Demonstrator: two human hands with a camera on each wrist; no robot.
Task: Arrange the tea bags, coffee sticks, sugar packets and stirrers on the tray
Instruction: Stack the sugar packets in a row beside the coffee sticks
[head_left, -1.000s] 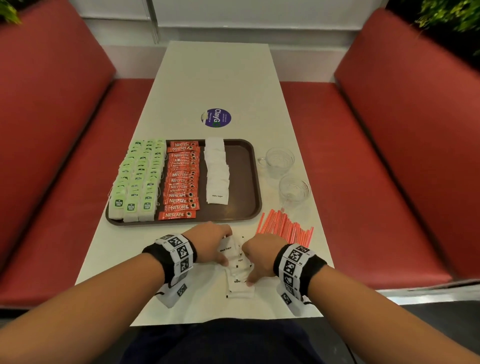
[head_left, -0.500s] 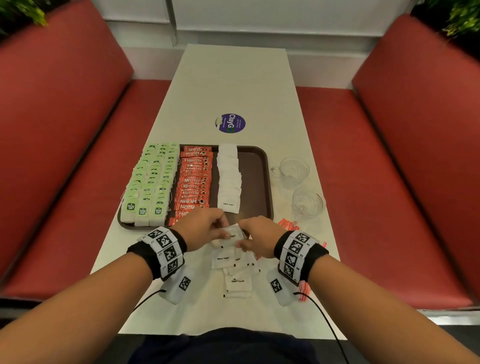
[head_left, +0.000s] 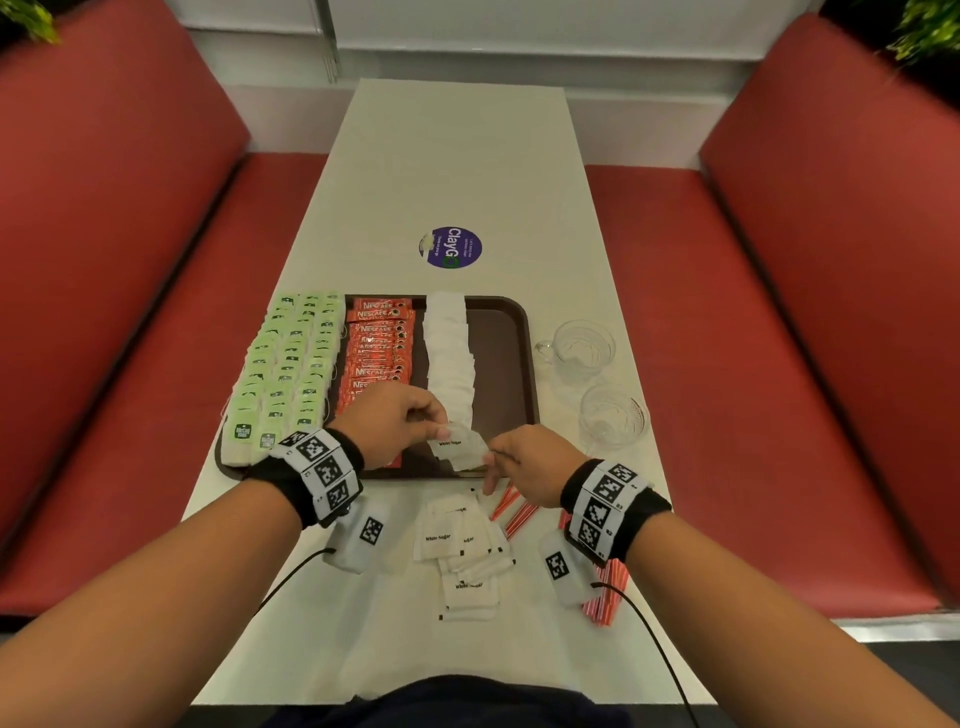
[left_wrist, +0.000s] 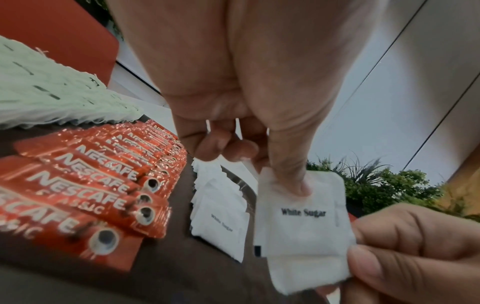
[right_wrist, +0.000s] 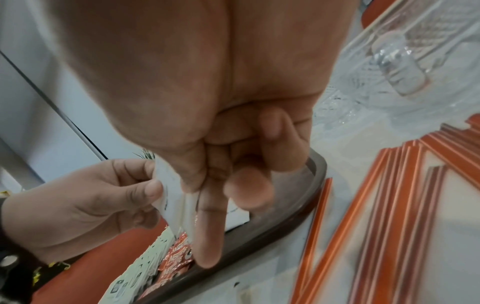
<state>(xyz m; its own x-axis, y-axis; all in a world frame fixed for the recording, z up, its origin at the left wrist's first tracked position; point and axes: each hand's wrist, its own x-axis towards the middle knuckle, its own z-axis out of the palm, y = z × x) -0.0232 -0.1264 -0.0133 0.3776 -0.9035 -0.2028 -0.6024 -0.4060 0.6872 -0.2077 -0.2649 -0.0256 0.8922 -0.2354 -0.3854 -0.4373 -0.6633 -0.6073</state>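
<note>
Sugar packet (left_wrist: 302, 232): flat, white, crinkled paper rectangle

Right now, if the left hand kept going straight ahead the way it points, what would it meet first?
Probably the row of sugar packets on the tray; the left hand, pinching one packet, points at the row's near end. Depth is unclear.

A brown tray (head_left: 506, 364) lies on the worktop (head_left: 452, 156). Green tea bags (head_left: 283, 364) fill its left side in overlapping rows; red coffee sticks (head_left: 379, 343) form a column beside them, then a column of white sugar packets (head_left: 448, 353). One white sugar packet (left_wrist: 302, 224) marked "White Sugar" is pinched above the tray's near edge by both hands. More loose sugar packets (head_left: 462, 556) lie heaped on the worktop nearer, with orange stirrers (right_wrist: 389, 205) scattered to their right.
</note>
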